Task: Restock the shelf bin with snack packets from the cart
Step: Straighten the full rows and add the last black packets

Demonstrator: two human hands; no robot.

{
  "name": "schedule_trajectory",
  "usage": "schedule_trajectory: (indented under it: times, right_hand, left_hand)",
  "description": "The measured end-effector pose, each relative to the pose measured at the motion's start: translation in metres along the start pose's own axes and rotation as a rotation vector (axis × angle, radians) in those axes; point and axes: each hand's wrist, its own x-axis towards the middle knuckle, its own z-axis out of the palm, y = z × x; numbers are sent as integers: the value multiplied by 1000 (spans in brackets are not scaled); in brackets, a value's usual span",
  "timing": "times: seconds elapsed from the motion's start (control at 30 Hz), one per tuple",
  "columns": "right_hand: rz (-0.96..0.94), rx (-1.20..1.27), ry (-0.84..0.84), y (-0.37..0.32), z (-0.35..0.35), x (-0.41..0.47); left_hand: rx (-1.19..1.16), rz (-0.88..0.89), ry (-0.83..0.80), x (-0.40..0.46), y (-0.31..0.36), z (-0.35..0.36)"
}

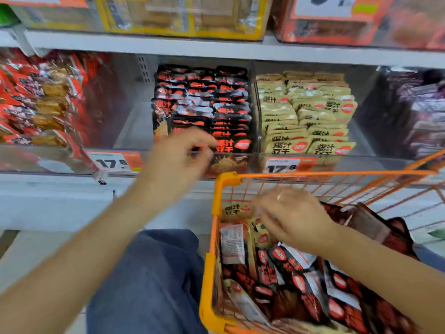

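Shelf bin (249, 162): black-and-red snack packets (212, 102) stacked inside; my left hand (179, 156) at its front edge, fingers curled, grip unclear. Orange cart (218, 191): more packets; my right hand (292, 216) reaches in, grasp unclear.

Bright, even store light, and plenty of motion smear.

Flat white light from above, hardly a shadow on the shelf (144, 44), though the gap left of the black packets (204, 102) sits dimmer. Both hands blur badly: the left hand (175, 157) streaks, and the fingers (262, 208) of the right hand (293, 218) smear. Soft glare on the clear bin front (240, 162). Shelf lines bow at the edges; the cart (212, 237) corner and far top row are soft.
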Motion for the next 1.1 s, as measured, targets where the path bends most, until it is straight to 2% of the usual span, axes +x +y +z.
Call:
schedule_trajectory:
  times: [0.07, 0.13, 0.17, 0.23, 0.33, 0.4, 0.5, 0.63, 0.73, 0.83, 0.9, 0.97, 1.03, 1.1]
  right_hand:
    - [156, -2, -400, -12, 7, -18]
    - [339, 104, -721, -18, 15, -29]
    - [413, 258, -791, -22, 17, -30]
    - [509, 547, -827, -28, 17, -30]
    - [391, 577, -1016, -39, 12, -31]
    - [380, 554, -1061, -42, 10, -31]
    - [448, 518, -892, -28, -2, -25]
    - [536, 554, -486, -3, -39, -16]
    - [564, 642, -210, 2, -64, -6]
    - [575, 751, -61, 2, -75, 7]
    - [573, 819, -1, -2, -76, 19]
    - [566, 824, 20, -9, -74, 32]
    - [583, 765, 18, -17, -70, 43]
    - [623, 708, 86, -25, -64, 52]
  left_hand:
    - [45, 2, -276, -34, 27, 27]
    - [230, -82, -456, -55, 36, 52]
    - [305, -100, -476, -62, 37, 61]
    - [368, -98, -456, -67, 36, 68]
    - [339, -106, -458, -68, 33, 70]
    - [342, -85, -443, -69, 34, 68]
    - [227, -96, -407, -70, 30, 69]
    - [-243, -190, -283, -69, 30, 62]
    - [-477, -272, -188, -59, 32, 46]
    - [-662, -362, -160, -47, 40, 27]
    - [-803, -459, -312, -45, 51, 18]
    - [-797, -458, -427, -46, 54, 17]
    - [-759, -446, -417, -49, 51, 15]
    - [-754, -473, -344, -50, 40, 10]
